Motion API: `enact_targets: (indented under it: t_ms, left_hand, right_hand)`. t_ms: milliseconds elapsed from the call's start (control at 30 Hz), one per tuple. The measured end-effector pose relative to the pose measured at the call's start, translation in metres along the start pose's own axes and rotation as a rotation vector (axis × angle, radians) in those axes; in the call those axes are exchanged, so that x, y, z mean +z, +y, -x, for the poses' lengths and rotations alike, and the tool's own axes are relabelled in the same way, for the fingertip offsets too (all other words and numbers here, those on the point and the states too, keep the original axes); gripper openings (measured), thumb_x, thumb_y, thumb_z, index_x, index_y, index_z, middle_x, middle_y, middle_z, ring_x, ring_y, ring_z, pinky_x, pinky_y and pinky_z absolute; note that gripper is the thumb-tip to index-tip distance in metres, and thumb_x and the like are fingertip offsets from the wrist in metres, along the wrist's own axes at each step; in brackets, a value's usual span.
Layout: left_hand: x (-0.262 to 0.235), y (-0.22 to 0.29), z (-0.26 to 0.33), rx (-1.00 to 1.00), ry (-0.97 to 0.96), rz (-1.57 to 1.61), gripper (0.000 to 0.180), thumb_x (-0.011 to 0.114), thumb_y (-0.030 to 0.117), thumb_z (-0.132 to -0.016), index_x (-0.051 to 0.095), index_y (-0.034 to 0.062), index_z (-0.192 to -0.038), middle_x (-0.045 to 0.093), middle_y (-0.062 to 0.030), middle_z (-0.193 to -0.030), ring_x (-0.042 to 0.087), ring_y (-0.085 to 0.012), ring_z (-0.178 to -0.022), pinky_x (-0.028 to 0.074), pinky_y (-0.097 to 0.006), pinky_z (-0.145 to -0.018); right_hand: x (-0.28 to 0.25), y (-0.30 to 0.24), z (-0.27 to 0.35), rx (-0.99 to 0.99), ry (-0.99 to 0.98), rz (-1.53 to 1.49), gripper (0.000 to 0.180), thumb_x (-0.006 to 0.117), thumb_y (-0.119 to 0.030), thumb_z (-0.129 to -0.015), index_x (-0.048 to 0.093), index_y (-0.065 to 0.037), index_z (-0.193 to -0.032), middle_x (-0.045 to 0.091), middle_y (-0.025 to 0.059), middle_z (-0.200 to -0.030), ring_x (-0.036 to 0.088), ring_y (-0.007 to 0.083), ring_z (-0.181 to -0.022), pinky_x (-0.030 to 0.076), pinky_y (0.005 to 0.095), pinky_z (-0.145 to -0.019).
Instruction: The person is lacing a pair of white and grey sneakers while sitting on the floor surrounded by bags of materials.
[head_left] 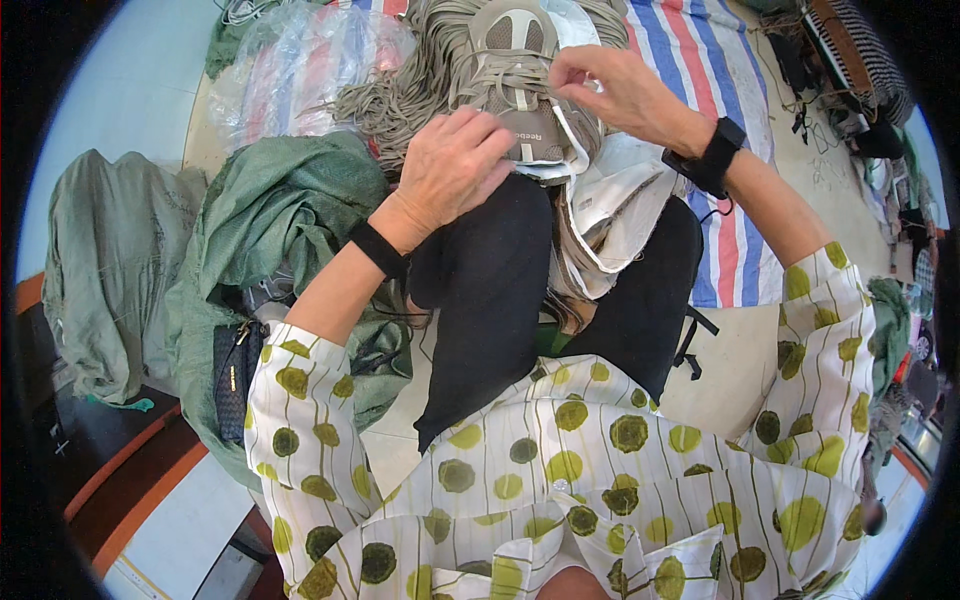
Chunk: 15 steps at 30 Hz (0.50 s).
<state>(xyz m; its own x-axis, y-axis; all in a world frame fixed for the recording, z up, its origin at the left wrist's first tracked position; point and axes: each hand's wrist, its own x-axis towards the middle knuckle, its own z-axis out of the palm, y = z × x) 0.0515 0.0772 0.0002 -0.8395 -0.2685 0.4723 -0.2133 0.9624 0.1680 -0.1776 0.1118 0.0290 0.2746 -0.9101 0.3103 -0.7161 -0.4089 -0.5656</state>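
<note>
A grey-beige shoe upper (540,125) with a mesh tongue lies in front of my knees. A flat beige shoelace (510,72) crosses its eyelets. My left hand (455,165) is at the upper's near left side, its fingers curled together; whatever they hold is hidden. Above the right side of the upper, my right hand (625,95) has thumb and fingers bent into a pinch, and I cannot make out what is between them. A thick bundle of loose beige shoelaces (395,112) spreads beside the upper on the left. More white-lined shoe uppers (620,205) rest against my right leg.
A green woven sack (290,190) slumps at my left, with a dark zippered item (231,370) by it. Clear plastic wrap (300,75) lies behind. A striped tarp (725,240) covers floor on the right. A grey-green cloth (120,270) drapes over furniture at far left.
</note>
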Motion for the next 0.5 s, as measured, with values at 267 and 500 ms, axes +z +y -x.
enact_targets:
  t_ms: [267, 500]
  left_hand:
    - [0.007, 0.001, -0.003, -0.006, -0.053, -0.163, 0.019, 0.062, 0.009, -0.066, 0.055, 0.0086, -0.083, 0.05, -0.0028, -0.076, 0.052, -0.0195, -0.072, 0.045, -0.029, -0.059]
    - [0.009, 0.003, 0.001, -0.145, 0.142, -0.033, 0.02, 0.061, 0.007, -0.065, 0.057, 0.0108, -0.085, 0.051, -0.0013, -0.073, 0.053, -0.0191, -0.066, 0.046, -0.031, -0.053]
  right_hand:
    - [0.03, -0.01, 0.003, -0.041, -0.121, 0.263, 0.014, 0.052, -0.009, -0.076, 0.047, -0.005, -0.088, 0.055, 0.014, -0.072, 0.054, 0.0336, -0.076, 0.043, 0.0427, -0.064]
    - [0.038, -0.003, -0.008, -0.022, -0.075, 0.156, 0.016, 0.051, -0.007, -0.076, 0.046, -0.005, -0.092, 0.055, 0.0147, -0.077, 0.053, 0.0339, -0.078, 0.042, 0.0432, -0.065]
